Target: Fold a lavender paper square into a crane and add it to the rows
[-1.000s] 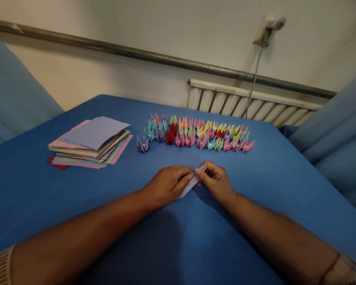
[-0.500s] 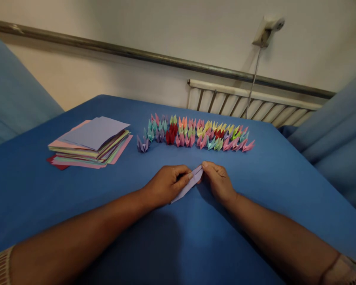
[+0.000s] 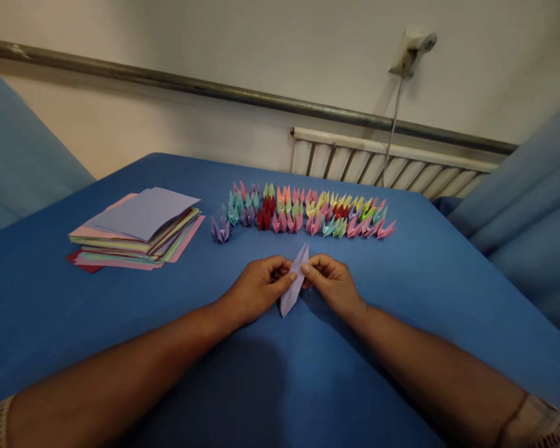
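Observation:
A narrow folded lavender paper strip (image 3: pixel 295 283) stands almost upright between my two hands at the middle of the blue table (image 3: pixel 401 292). My left hand (image 3: pixel 260 287) pinches its left side with curled fingers. My right hand (image 3: pixel 330 285) pinches its right side the same way. Beyond the hands, several small folded paper pieces (image 3: pixel 303 211) in pink, yellow, green, red and purple stand in rows. A single purple folded piece (image 3: pixel 219 231) sits at the rows' left end.
A stack of coloured paper sheets (image 3: pixel 137 227) topped by a lavender sheet lies at the left of the table. Behind the table run a wall rail (image 3: pixel 214 90), a white radiator (image 3: pixel 392 165) and a wall socket with a cord (image 3: pixel 408 50). Blue fabric flanks both sides.
The lavender strip has turned from lying slanted and flat to standing nearly upright between both hands. The view has shifted slightly to the right.

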`<control>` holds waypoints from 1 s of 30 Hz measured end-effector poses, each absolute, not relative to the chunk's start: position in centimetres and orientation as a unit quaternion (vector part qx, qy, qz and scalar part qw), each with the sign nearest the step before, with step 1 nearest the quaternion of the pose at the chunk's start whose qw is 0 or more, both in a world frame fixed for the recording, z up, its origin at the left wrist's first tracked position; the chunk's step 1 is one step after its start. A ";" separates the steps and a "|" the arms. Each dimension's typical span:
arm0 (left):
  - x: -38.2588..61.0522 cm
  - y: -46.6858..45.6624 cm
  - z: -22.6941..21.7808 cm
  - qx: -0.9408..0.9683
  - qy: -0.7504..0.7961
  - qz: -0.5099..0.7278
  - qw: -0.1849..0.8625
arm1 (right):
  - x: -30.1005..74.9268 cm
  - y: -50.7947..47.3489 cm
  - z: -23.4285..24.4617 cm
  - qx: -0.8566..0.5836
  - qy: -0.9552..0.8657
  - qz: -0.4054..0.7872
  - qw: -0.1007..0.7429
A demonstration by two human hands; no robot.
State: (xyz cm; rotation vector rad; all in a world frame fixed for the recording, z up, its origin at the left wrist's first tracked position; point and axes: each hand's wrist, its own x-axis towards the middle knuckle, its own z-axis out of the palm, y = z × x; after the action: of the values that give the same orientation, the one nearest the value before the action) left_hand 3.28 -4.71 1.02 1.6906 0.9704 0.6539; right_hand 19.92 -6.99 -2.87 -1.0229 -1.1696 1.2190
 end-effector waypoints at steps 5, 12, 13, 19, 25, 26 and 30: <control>3.3 -4.4 0.5 0.671 0.424 0.329 0.512 | 19.3 -7.2 -3.3 -0.419 -0.491 0.540 0.541; 3.3 -3.9 -0.1 0.643 0.422 0.369 0.521 | 19.2 -7.5 -3.3 -0.447 -0.523 0.459 0.562; 3.4 -3.9 -0.1 0.639 0.421 0.367 0.529 | 19.3 -7.6 -3.3 -0.455 -0.540 0.440 0.555; 3.4 -3.8 -0.2 0.597 0.420 0.377 0.570 | 19.6 -7.5 -2.8 -0.468 -0.597 0.331 0.561; 3.5 -3.8 -0.1 0.573 0.421 0.375 0.595 | 19.5 -7.2 -3.2 -0.474 -0.570 0.355 0.569; 3.5 -3.9 0.0 0.570 0.423 0.373 0.598 | 19.4 -7.2 -3.3 -0.480 -0.549 0.378 0.569; 3.5 -4.0 0.3 0.571 0.428 0.363 0.599 | 19.0 -7.2 -3.3 -0.473 -0.489 0.418 0.602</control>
State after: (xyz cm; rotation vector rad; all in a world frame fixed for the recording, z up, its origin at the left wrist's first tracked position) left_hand 3.49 -4.00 0.32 1.3231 0.9926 0.8428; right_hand 18.96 -7.18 -3.28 -1.0951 -1.1331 0.9689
